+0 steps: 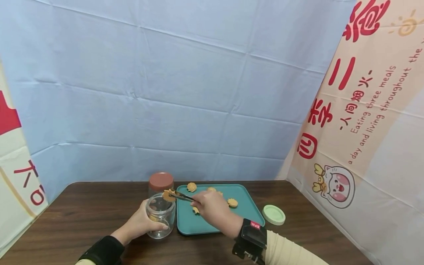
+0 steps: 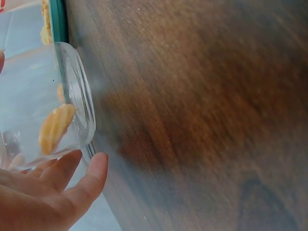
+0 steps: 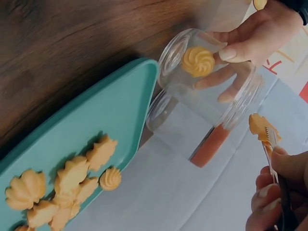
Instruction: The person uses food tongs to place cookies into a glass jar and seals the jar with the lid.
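Note:
My left hand (image 1: 143,222) grips a clear glass jar (image 1: 161,212) by its side, thumb at the front; the jar's mouth is uncovered. A ridged cookie (image 2: 57,129) lies inside near the bottom, with part of a second piece behind it in the left wrist view. My right hand (image 1: 213,209) holds metal tongs (image 1: 183,196), which pinch a cookie (image 3: 263,129) over the jar's mouth. In the head view that cookie overlaps the jar's rim, and whether it touches the glass I cannot tell.
Right of the jar lies a teal tray (image 1: 195,231) with several cookies (image 3: 72,174). Another jar with a reddish lid (image 1: 161,181) stands just behind the held jar. A pale green lid (image 1: 274,214) rests on the brown table (image 1: 79,217), right of the tray. Cloth (image 1: 165,121) hangs behind.

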Demonstrator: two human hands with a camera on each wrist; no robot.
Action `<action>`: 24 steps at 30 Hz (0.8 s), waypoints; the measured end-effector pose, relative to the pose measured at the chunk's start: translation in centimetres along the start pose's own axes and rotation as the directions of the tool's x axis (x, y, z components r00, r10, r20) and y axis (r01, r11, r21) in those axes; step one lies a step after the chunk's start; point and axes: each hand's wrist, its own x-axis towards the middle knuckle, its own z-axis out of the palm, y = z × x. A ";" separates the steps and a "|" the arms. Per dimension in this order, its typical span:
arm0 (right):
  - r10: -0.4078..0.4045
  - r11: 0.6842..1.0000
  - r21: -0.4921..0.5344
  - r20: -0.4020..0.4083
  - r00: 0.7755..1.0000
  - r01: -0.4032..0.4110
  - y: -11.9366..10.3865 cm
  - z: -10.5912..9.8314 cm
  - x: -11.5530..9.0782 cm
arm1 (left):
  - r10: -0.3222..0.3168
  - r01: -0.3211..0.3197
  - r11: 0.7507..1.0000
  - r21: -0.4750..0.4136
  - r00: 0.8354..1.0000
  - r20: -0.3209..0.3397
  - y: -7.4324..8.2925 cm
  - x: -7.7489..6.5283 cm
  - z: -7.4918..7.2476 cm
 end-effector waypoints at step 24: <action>0.140 0.986 0.070 0.136 0.981 -0.151 -0.4 1.5 0.6 | 0.023 -0.023 0.999 -0.023 1.000 0.014 0.1 -0.2 0.0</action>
